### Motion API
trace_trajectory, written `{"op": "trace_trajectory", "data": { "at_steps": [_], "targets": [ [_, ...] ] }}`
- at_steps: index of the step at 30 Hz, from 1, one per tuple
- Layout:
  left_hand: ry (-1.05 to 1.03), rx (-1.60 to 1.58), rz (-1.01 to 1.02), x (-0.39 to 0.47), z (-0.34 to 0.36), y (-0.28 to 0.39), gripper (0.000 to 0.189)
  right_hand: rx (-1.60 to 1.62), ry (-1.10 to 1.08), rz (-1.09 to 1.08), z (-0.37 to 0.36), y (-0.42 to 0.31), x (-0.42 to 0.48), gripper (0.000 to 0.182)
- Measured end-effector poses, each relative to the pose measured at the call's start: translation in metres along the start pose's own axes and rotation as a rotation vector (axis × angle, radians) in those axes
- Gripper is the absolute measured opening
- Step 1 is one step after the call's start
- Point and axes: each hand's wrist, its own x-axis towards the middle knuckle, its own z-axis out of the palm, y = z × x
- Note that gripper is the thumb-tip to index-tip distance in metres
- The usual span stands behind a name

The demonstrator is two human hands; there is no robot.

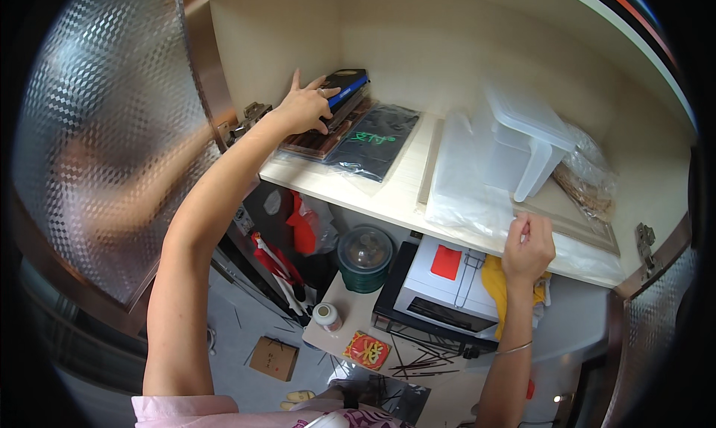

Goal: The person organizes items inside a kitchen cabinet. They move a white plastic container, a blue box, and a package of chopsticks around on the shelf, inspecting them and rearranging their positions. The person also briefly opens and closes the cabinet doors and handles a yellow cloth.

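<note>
On the left of a pale cabinet shelf (403, 198), my left hand (306, 106) rests with spread fingers on a stack of flat items, a black box with a blue edge (348, 89) among them. Beside the stack lies a black plastic package with green characters (377, 140). My right hand (528, 243) is at the shelf's front edge, its fingers curled against a clear plastic bag (470, 198); whether it pinches the plastic I cannot tell. Behind it stands a translucent plastic bin with a handle (520, 148).
Open patterned-glass doors flank the shelf, the left one (112, 148) near my left arm. Below are a white oven-like appliance (442, 294), a lidded green container (364, 260), a white bottle (327, 316) and scattered dark sticks (425, 366). A cardboard box (274, 358) lies on the floor.
</note>
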Motion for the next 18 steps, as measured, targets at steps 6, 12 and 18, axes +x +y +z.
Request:
{"op": "trace_trajectory", "data": {
  "at_steps": [6,12,18],
  "targets": [
    [0.011,-0.021,-0.002,0.004,-0.008,-0.001,0.039,-0.032,-0.007,-0.009,-0.001,0.000,0.001,0.012],
    [-0.051,-0.055,0.026,0.006,-0.019,-0.006,0.037,-0.017,-0.003,-0.022,0.001,-0.001,0.001,0.010],
    [-0.035,-0.003,0.073,0.003,-0.011,-0.005,0.030,-0.010,-0.003,-0.020,0.000,0.001,0.001,0.009]
  ]
}}
